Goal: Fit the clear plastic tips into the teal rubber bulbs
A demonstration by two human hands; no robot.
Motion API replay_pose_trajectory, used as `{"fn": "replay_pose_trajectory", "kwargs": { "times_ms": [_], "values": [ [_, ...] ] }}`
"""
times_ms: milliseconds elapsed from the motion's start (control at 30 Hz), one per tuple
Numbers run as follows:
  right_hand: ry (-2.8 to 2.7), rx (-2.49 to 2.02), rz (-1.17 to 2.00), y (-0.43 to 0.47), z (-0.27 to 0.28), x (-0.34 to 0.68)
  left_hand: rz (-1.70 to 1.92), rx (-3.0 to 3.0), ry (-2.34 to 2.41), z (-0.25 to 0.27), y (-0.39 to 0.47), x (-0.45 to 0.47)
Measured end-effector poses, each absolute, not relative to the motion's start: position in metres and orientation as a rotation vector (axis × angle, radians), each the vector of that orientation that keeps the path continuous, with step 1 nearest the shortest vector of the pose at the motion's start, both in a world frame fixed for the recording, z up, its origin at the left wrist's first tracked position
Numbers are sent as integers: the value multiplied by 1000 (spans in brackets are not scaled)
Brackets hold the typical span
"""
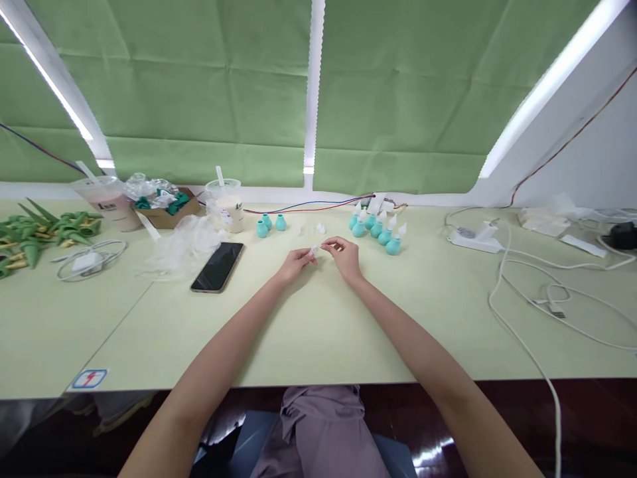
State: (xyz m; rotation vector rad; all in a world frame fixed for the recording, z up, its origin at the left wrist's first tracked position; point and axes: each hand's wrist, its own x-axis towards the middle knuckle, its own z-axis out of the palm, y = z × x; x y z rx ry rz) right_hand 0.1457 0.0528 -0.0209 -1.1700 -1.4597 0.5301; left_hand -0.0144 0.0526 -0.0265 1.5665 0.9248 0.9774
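Fingers of my left hand point(294, 265) are closed around a small whitish, see-through piece point(314, 251), too small to name. My right hand point(346, 257) pinches close against that piece's right side; what its fingertips hold is hidden. Just beyond the hands lie a few small white pieces point(321, 228). To the left stand 3 turquoise vase-shaped holders point(261, 229) with open tops. On the right, several similar turquoise holders carry white flame-shaped tips point(393, 245).
A black phone point(217, 267), crumpled plastic bag point(186, 240), drink cups point(229, 207) and a cardboard box point(169, 216) sit at left. Green plant-like pieces point(30, 232) lie at the far left. A power strip point(475, 239) and white cables point(502, 292) spread over the right side.
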Motion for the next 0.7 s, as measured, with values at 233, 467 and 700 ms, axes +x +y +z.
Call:
{"fn": "replay_pose_trajectory", "kwargs": {
  "times_ms": [233,467,700],
  "values": [
    [-1559,-1216,374,54,-26,143,920,1604,945,-27,53,-13],
    [-1499,-1129,509,61,-35,141,944,1682,950,-33,57,-13],
    [-1441,-1114,529,55,-33,136,1001,1774,942,-34,58,-12]
  ]
}}
